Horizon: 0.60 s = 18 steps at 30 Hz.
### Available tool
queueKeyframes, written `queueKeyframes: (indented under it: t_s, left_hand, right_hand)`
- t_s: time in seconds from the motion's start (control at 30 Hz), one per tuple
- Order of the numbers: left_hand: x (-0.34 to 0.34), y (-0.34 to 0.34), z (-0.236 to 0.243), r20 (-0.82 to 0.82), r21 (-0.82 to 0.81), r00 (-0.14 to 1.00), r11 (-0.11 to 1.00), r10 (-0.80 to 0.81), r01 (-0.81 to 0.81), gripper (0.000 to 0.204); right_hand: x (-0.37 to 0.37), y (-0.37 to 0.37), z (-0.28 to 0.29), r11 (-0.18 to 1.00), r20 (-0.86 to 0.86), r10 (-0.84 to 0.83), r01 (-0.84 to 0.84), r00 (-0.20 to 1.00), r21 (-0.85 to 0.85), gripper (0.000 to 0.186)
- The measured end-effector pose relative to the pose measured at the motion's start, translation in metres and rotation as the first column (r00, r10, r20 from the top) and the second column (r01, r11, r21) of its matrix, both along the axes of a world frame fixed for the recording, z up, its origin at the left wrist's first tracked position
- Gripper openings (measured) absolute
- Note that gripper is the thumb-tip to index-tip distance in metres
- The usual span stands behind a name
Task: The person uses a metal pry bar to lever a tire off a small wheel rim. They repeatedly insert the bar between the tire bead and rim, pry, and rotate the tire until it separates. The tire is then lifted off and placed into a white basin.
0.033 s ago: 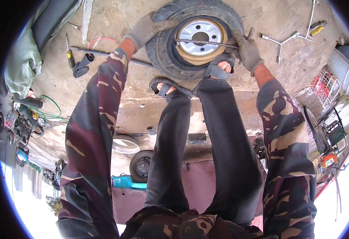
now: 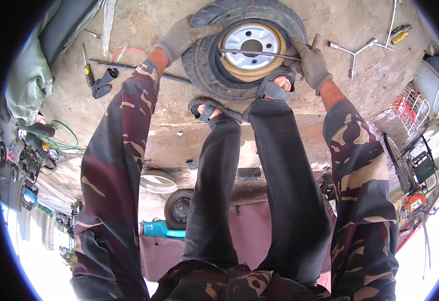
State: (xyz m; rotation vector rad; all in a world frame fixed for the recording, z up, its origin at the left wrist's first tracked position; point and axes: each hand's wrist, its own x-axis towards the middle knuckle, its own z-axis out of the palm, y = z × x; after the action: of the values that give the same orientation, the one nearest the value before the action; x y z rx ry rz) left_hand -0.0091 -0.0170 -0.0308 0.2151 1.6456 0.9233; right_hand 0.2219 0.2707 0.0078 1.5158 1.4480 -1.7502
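Note:
A black tire (image 2: pixel 202 65) lies flat at the top of the view, around a silver-and-tan wheel rim (image 2: pixel 229 42). My left hand (image 2: pixel 184 37), in a grey work glove, grips the tire's upper left edge, one digit stretched over the sidewall. My right hand (image 2: pixel 312 65), gloved alike, closes on a thin metal pry bar (image 2: pixel 252 52) at the tire's right side. The bar crosses the rim, its far tip at the left inner edge. A dark rod end (image 2: pixel 316 41) sticks out above that hand; I cannot tell whether it belongs to the bar.
On the left lie a screwdriver (image 2: pixel 87 70), a long flat bar (image 2: pixel 174 78) and a black strap (image 2: pixel 102 86). A Y-shaped wrench (image 2: pixel 353 57) and yellow-handled pliers (image 2: pixel 401 34) rest on the right. My sandalled feet (image 2: pixel 279 86) are close to the tire. Behind stands a small wheel (image 2: pixel 178 209).

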Motion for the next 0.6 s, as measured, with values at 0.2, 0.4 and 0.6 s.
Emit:
queueKeyframes:
  t_s: [0.2, 0.4, 0.6]
  left_hand:
    - [-0.007, 0.002, -0.002, 0.252, 0.125, 0.964, 0.984, 0.088, -0.123, 0.069]
    - [-0.007, 0.005, -0.001, 0.335, 0.077, 0.931, 0.98, 0.148, -0.184, 0.06]
    - [-0.003, 0.006, 0.008, 0.189, 0.09, 0.974, 0.986, 0.124, -0.143, 0.07]
  right_hand:
    - [0.0, -0.002, -0.01, 0.997, -0.107, -0.056, 0.049, 0.993, -0.059, 0.052]
    - [-0.007, -0.002, -0.018, 0.997, -0.062, 0.011, -0.015, 0.998, -0.071, 0.049]
    - [-0.012, -0.009, -0.013, 0.995, -0.01, 0.096, -0.096, 0.995, -0.029, 0.042]
